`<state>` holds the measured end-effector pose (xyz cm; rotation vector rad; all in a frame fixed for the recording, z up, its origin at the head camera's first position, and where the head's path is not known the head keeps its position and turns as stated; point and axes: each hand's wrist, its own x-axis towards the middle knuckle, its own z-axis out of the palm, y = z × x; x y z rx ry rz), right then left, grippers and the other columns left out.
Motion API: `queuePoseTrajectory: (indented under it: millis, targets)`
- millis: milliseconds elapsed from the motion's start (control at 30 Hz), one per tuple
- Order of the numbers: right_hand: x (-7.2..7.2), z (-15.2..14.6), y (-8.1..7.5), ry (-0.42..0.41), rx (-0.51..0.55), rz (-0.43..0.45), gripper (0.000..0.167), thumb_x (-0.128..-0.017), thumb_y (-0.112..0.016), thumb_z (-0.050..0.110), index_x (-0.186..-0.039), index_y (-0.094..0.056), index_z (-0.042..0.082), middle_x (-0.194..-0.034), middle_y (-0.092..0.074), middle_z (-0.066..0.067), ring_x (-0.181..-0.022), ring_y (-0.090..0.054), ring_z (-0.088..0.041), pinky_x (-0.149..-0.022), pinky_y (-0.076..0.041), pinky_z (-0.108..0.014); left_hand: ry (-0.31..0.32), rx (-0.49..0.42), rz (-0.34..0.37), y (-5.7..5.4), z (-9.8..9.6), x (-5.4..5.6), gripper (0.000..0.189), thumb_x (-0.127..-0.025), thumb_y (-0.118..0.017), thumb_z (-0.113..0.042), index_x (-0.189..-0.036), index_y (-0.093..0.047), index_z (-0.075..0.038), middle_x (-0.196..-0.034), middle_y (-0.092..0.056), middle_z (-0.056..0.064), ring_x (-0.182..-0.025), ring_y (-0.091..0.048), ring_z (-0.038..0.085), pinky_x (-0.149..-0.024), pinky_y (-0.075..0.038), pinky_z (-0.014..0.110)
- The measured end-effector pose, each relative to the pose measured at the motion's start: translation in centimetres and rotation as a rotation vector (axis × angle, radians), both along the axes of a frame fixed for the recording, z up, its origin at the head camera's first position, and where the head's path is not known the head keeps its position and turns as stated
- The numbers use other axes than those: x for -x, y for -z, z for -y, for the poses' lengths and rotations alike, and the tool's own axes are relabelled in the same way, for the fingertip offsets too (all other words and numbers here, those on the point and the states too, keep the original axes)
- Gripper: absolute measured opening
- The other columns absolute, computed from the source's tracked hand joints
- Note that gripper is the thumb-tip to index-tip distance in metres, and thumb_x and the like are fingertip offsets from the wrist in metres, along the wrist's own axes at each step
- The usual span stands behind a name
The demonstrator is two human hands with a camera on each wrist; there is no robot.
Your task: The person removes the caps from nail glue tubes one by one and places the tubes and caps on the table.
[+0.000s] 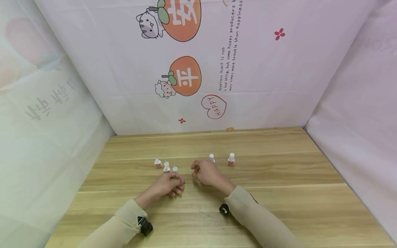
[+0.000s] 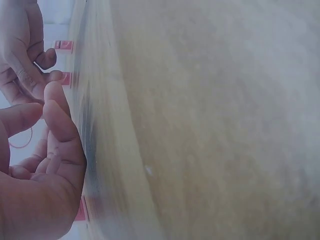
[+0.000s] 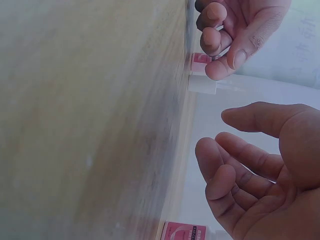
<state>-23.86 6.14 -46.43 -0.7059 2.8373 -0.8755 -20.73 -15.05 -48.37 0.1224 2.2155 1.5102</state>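
- Cluster of small white-topped bottles, on the surface: just beyond the left hand, which is nearer; upright, long axes vertical, tops up.
- Left hand: fingers loosely bent, nothing seen held.
- Right hand: thumb and fingers apart, empty.
- White-capped bottle: just beyond right hand, partly hidden; upright, cap up.
- Red-labelled bottle: farthest right, beyond right hand; axis vertical, cap up.

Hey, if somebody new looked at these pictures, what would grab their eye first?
Probably the big orange fruit prints on the white backdrop behind the wooden table. Next come the left hand and right hand, facing each other near the table's middle. Small bottles cluster beyond the left hand, with two white-capped bottles beyond the right.
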Motion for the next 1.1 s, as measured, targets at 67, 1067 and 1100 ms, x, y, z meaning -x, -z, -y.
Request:
queuePoseTrajectory:
  millis: [67, 1067, 1100]
  targets:
    - [0.0, 0.0, 0.0, 0.002, 0.003, 0.001, 0.022, -0.087, -0.074, 0.012, -0.108, -0.071, 0.006, -0.095, -0.075, -0.006, -0.087, -0.071, -0.018, -0.076, -0.06, -0.031, -0.002, -0.007, 0.001, 0.0, -0.1, 0.0, 0.026, -0.101, -0.057, -0.019, -0.113, -0.064, 0.003, -0.089, -0.071, 0.011, -0.068, -0.066, 0.011, -0.055, -0.054, 0.022]
    - [0.0, -1.7, 0.1, 0.031, 0.02, 0.021, 0.023, -0.088, -0.073, 0.014, -0.11, -0.071, 0.007, -0.094, -0.073, -0.003, -0.084, -0.067, -0.016, -0.074, -0.057, -0.031, -0.022, -0.043, 0.01, 0.4, -2.1, 0.7, 0.031, -0.101, -0.059, -0.021, -0.124, -0.06, 0.0, -0.091, -0.072, 0.011, -0.068, -0.068, 0.012, -0.057, -0.057, 0.025]
    - [0.0, -1.8, 0.1, 0.035, 0.018, 0.022, 0.023, -0.088, -0.073, 0.014, -0.11, -0.071, 0.007, -0.094, -0.073, -0.003, -0.084, -0.067, -0.016, -0.074, -0.057, -0.031, -0.023, -0.044, 0.011, 0.4, -2.2, 0.8, 0.031, -0.101, -0.059, -0.021, -0.124, -0.06, 0.0, -0.091, -0.072, 0.011, -0.068, -0.068, 0.012, -0.058, -0.057, 0.025]
